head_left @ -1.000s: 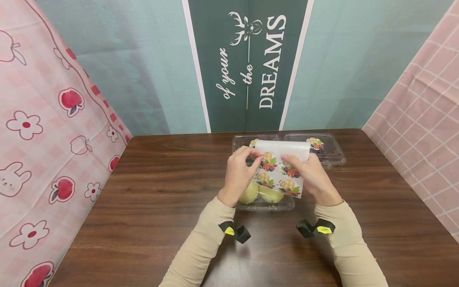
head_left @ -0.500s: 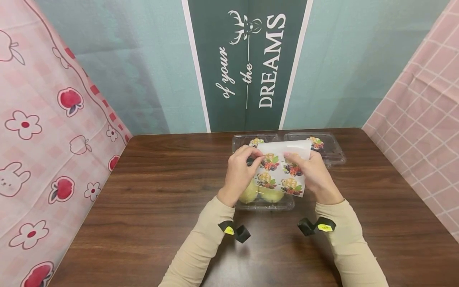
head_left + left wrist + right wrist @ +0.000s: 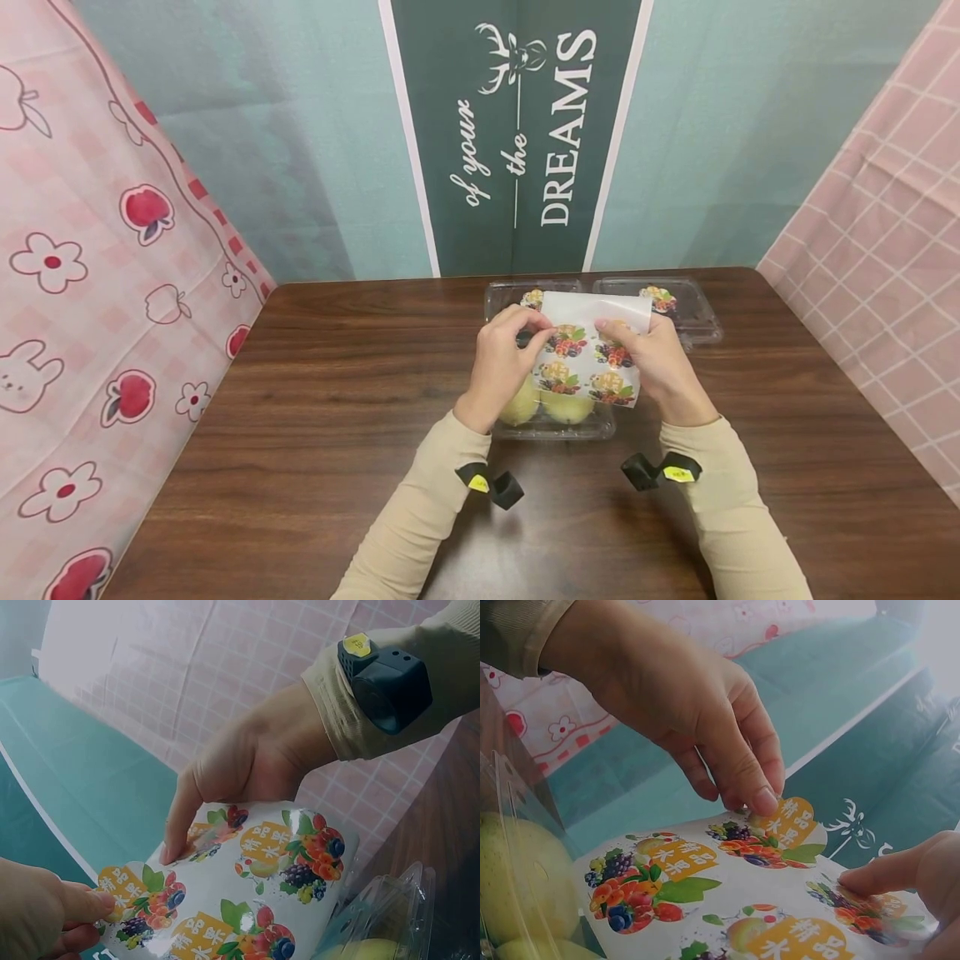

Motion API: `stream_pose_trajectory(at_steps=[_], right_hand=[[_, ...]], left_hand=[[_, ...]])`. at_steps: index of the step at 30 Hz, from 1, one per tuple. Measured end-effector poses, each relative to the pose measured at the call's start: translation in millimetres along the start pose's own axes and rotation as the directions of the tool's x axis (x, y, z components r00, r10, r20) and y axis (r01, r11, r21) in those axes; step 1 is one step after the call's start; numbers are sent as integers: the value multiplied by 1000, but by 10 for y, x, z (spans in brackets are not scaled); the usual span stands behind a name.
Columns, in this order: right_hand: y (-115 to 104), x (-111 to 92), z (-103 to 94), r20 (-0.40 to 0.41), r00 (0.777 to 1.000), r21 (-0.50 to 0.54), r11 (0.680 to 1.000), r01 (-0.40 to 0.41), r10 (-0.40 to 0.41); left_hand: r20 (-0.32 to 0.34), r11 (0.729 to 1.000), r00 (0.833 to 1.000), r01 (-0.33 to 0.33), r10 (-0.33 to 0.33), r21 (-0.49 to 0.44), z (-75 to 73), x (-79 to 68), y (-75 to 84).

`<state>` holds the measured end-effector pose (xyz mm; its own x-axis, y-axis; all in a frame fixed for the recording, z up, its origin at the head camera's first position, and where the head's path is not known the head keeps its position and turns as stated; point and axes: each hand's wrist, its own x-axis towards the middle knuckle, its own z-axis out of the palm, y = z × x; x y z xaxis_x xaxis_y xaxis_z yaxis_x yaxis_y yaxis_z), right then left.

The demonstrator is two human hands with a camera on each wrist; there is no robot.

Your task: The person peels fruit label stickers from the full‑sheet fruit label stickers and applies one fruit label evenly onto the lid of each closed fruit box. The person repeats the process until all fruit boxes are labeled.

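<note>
A white sheet of fruit stickers (image 3: 594, 307) is held up between both hands, over a clear plastic box (image 3: 555, 430) with yellow-green fruit (image 3: 567, 407) inside. My right hand (image 3: 667, 371) grips the sheet at its right side, thumb flat on the printed face and the other fingers hidden behind. My left hand (image 3: 501, 354) pinches the edge of a fruit sticker (image 3: 793, 817) at the sheet's left side between thumb and forefinger. In the right wrist view that sticker's edge stands up beyond the sheet. More stickers (image 3: 262, 851) with orange labels and berries show in the left wrist view.
Two further clear boxes stand at the back of the wooden table (image 3: 360, 367): a back-left box (image 3: 510, 292) and a back-right box (image 3: 697, 312), each with a fruit sticker on its lid. Fabric curtains (image 3: 300, 150) enclose the table behind and at both sides.
The sheet has shifted slightly right and its lower edge has risen a little, along with my right hand. My left hand keeps its pinch in nearly the same place.
</note>
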<state>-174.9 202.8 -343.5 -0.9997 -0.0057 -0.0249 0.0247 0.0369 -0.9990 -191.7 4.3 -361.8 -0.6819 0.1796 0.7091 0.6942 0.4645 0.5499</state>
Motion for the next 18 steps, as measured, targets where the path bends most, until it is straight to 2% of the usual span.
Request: stream_pose_trajectory(at_steps=[7,18], right_hand=[[18,21,-18,-35,999,-60,998,-7,5],[40,46,-27,-53,999,-84,996,-8,4]], left_hand=[[4,1000,1000,-6,6,0,2,-1,9],[1,997,1000,-4,4,-71,-18,5,28]])
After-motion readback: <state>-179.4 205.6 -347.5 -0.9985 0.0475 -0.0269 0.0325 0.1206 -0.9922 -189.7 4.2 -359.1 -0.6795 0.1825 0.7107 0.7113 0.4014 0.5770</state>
